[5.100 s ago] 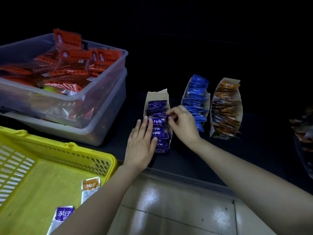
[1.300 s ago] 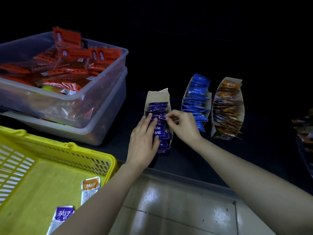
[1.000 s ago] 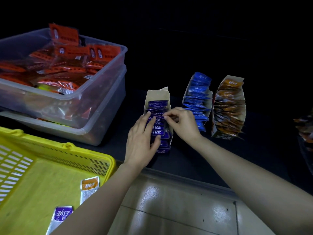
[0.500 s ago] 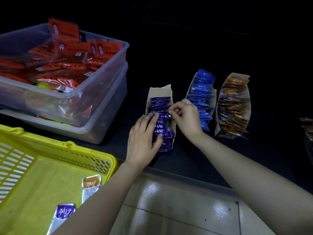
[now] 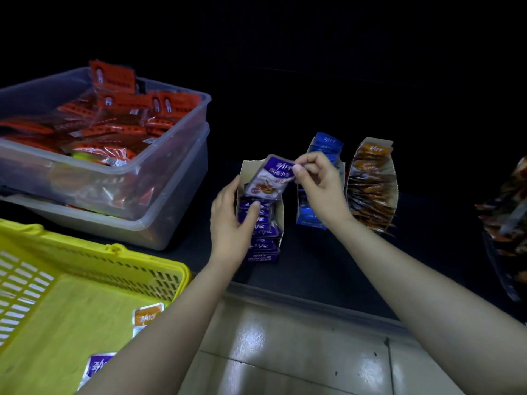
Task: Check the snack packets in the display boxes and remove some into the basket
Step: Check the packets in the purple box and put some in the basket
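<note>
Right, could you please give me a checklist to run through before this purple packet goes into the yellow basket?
1. Grip on the purple packet: the right hand pinches its top corner. Ok.
2. Packet out of the cardboard box: its lower edge overlaps the row of packets. Cannot tell.
3. Box steadied: the left hand holds its side, thumb on the row. Ok.
4. Room in the basket: an orange packet and another purple packet inside, much bare floor. Ok.
5. Way to the basket: the left forearm lies across its near corner. Probably not ok.
</note>
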Available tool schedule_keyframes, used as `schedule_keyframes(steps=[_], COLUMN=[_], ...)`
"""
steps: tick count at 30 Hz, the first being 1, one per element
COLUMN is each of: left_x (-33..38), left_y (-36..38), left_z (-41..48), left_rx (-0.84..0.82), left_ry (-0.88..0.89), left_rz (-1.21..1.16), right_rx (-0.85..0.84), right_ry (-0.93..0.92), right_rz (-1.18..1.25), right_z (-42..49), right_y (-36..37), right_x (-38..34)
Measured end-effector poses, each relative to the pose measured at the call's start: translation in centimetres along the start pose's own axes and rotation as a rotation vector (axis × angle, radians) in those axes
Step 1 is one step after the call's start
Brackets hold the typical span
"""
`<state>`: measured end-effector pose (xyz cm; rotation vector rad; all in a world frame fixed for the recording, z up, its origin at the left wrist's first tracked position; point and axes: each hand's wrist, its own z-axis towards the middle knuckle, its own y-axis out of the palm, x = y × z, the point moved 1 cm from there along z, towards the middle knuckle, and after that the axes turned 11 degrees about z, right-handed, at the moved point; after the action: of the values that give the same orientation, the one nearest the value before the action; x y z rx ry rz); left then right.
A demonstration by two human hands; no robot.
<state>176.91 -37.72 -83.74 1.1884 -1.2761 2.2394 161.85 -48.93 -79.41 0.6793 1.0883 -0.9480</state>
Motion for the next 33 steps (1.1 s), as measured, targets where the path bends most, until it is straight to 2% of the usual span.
schedule_keyframes(steps=[4,7,12,16,19,21,23,26,30,33], left_x=[2.3,3.6,4.5,4.1,3.9,4.0,4.0,4.1,4.0,3.7], left_y=[-0.1,-0.3,-1.0,-1.2,-1.5,-1.5,-1.3,-1.2,-1.6,-1.6], left_z=[0.7,0.6,0.3,0.0,-0.5,-0.7,-0.8,-0.8,-0.7,-0.3], left_rx=[-0.079,-0.122,-0.072,-0.033,0.054,0.047,0.003,-0.033,0.022,-0.011], left_ry=[-0.171,-0.205,-0.296,-0.254,-0.038,0.132,0.161,0.065,0.021,-0.102], left_rz=[-0.349,-0.462,-0.6,-0.554,-0.231,0.004,0.111,0.033,-0.079,-0.309], right_rx=[0.0,-0.015,-0.084,-0.063,-0.007,0.009,-0.007,-0.06,-0.121,-0.031], right_ry=[0.044,0.091,0.317,0.35,0.318,0.295,0.28,0.271,0.243,0.167], right_rz=[0.142,0.198,0.236,0.221,0.204,0.217,0.229,0.223,0.196,0.054], right_z=[0.0,-0.3,-0.8,-1.0,-0.8,-0.7,-0.8,-1.1,-1.3,-1.2], right_y=[0.0,0.2,0.6,0.8,1.0,1.1,1.2,1.5,1.6,1.4], right_x=[-1.8,-2.6,-2.7,-2.5,-2.6,-2.8,-2.9,-2.9,-2.7,-2.2])
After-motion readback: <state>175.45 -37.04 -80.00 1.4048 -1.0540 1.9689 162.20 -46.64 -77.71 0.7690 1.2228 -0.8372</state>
